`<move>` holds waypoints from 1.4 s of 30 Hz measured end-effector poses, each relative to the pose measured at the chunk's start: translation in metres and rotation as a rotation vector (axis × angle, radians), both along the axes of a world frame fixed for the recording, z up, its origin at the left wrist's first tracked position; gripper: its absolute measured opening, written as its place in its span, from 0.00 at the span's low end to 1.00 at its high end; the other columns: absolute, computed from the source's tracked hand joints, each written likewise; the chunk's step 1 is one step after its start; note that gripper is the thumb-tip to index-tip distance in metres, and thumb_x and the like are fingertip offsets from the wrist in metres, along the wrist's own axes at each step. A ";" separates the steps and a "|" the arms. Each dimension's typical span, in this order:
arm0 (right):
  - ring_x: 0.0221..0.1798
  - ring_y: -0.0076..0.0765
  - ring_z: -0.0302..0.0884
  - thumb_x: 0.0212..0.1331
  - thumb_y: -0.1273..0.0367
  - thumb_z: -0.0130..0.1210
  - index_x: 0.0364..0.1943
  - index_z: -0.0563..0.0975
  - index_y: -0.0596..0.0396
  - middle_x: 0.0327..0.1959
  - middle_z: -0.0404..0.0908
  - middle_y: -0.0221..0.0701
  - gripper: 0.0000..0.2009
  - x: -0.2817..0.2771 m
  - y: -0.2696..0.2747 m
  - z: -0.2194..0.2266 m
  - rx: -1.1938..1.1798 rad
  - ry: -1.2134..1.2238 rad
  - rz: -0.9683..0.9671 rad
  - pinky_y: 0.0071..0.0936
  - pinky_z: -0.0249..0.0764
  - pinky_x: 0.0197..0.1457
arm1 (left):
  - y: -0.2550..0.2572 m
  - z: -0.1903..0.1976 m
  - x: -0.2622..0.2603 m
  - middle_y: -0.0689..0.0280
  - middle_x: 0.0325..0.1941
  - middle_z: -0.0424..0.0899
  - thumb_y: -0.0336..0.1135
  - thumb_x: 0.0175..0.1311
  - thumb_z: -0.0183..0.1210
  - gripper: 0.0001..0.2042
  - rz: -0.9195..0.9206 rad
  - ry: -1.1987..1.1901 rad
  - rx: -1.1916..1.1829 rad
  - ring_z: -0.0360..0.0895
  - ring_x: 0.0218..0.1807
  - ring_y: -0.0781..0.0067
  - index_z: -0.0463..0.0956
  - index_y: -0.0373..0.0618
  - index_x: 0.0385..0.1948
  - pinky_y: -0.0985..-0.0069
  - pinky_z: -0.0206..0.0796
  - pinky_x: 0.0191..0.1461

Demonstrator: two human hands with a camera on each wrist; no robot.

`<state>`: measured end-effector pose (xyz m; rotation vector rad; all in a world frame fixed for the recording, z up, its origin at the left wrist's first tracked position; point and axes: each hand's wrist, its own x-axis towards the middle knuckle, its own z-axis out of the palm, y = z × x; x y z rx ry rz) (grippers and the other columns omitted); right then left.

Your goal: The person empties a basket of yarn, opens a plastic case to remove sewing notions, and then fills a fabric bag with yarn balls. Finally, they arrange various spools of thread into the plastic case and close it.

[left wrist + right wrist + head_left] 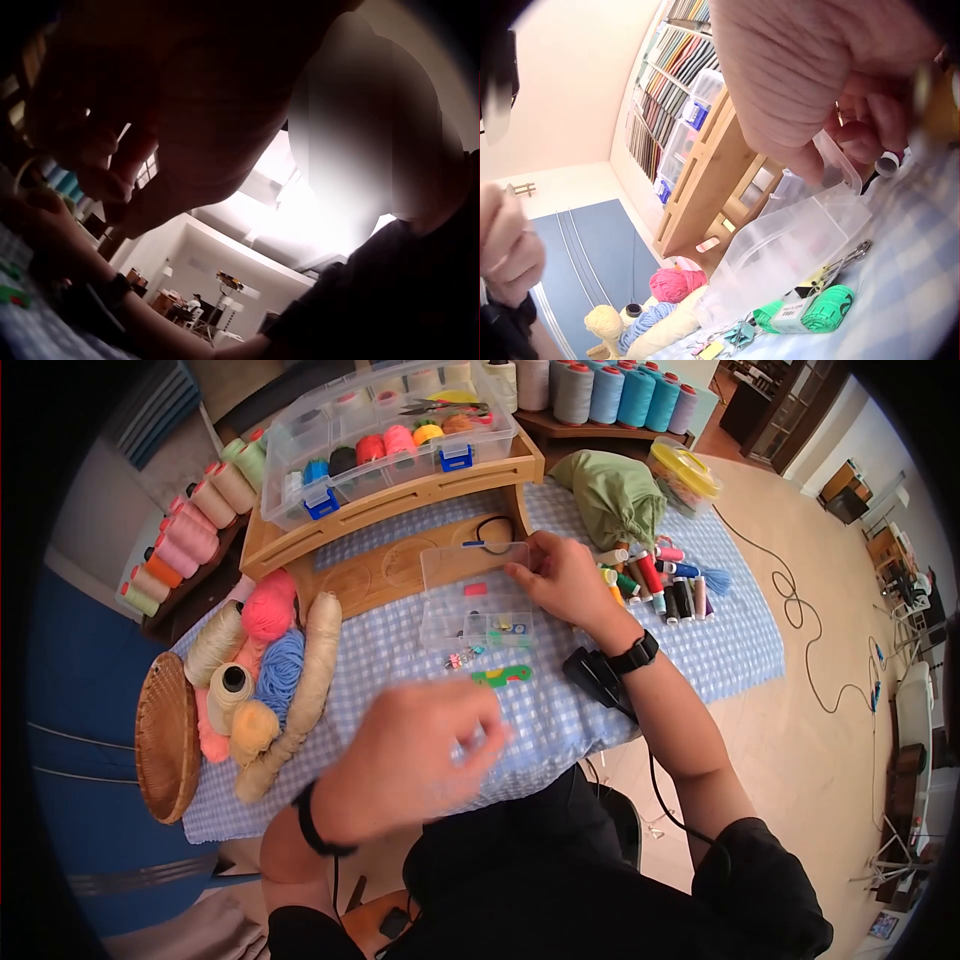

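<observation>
My right hand [570,580] grips the raised lid [470,565] of a small clear plastic box [440,630] at its right edge, thumb on the near side. The box lies open on the blue checked cloth, with a small red piece and other little items in its compartments. In front of it lie a rolled green tape measure [806,309] and a cluster of small coloured clips [731,337]. My left hand [410,750], blurred in the head view, hovers over the cloth's near side; its fingers are loosely curled with nothing visible in them.
Yarn skeins [280,670] and a wicker basket [168,740] lie at the left. Behind stands a wooden riser [400,500] bearing a big clear organizer [330,420]. At the right are small thread spools [655,580], a green pouch [610,495] and a yellow-lidded tub [685,475].
</observation>
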<state>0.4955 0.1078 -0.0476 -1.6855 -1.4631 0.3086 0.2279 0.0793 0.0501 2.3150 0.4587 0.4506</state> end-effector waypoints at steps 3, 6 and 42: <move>0.27 0.36 0.82 0.56 0.64 0.68 0.36 0.81 0.64 0.25 0.83 0.39 0.15 0.000 0.000 0.001 -0.017 -0.019 0.006 0.34 0.77 0.35 | -0.051 -0.017 -0.015 0.61 0.26 0.77 0.34 0.62 0.65 0.08 -0.277 0.163 0.156 0.80 0.29 0.57 0.77 0.44 0.26 0.64 0.72 0.34; 0.28 0.36 0.82 0.56 0.64 0.68 0.37 0.82 0.64 0.26 0.83 0.39 0.15 0.002 0.002 -0.002 -0.034 -0.019 0.020 0.34 0.77 0.36 | -0.092 -0.089 -0.033 0.59 0.32 0.78 0.33 0.60 0.64 0.07 -0.485 0.450 0.081 0.81 0.41 0.56 0.77 0.40 0.29 0.64 0.76 0.41; 0.33 0.31 0.83 0.65 0.71 0.59 0.38 0.81 0.64 0.29 0.84 0.37 0.08 0.001 0.004 -0.006 0.061 0.307 0.189 0.32 0.77 0.39 | -0.074 -0.093 -0.020 0.56 0.41 0.83 0.28 0.68 0.59 0.06 -0.402 0.193 -0.410 0.82 0.44 0.53 0.81 0.39 0.43 0.64 0.74 0.48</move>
